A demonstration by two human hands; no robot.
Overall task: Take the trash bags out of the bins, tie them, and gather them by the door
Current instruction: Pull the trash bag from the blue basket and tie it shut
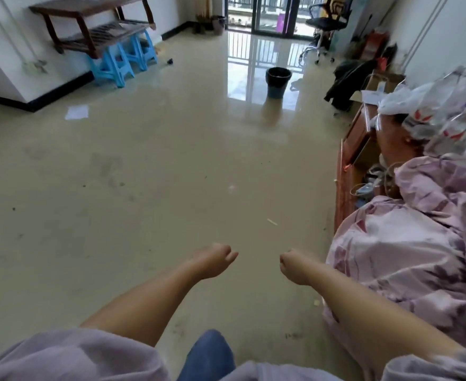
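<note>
Left hand (215,261): fingers curled in, nothing held. Right hand (292,266): fist-like curl, likewise empty. Both forearms bare and extended forward, hands near each other with a gap between, above the glossy beige floor (144,188).

Just right of the right hand: heap of pink patterned bedding (408,243). Beyond it, further right and ahead, a clear plastic bag of bottles (441,111) on top of a wooden cabinet (350,166).

Well ahead of both hands, roughly on their centreline: dark bin (278,82) with a black liner, standing upright on the floor, well apart from either hand. Past it, glass balcony doors (267,15).

Ahead and left of the left hand: white paper sheet (77,111) on the floor; further on, blue plastic stools (119,61) under a dark wooden bench (94,28). Ahead right: black office chair (325,20).
</note>
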